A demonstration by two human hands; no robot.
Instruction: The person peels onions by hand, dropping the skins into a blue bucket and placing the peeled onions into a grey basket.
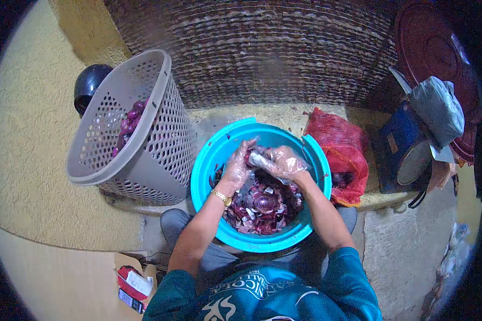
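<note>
Your gloved left hand [236,166] and right hand [281,160] meet at 12 o'clock inside the basin [209,155], the fingers of both curled tight around an onion [250,153] held between them. Basin contents: peels [251,216] and one peeled bulb [265,202] at centre. Tilted basket [160,144] at 10 o'clock; red sack [343,144] at 3 o'clock.

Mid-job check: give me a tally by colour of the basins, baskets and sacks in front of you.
turquoise basin: 1, with purple peels inside
grey basket: 1, tilted, with purple onions inside
red mesh sack: 1, right of the basin
Total: 3
</note>
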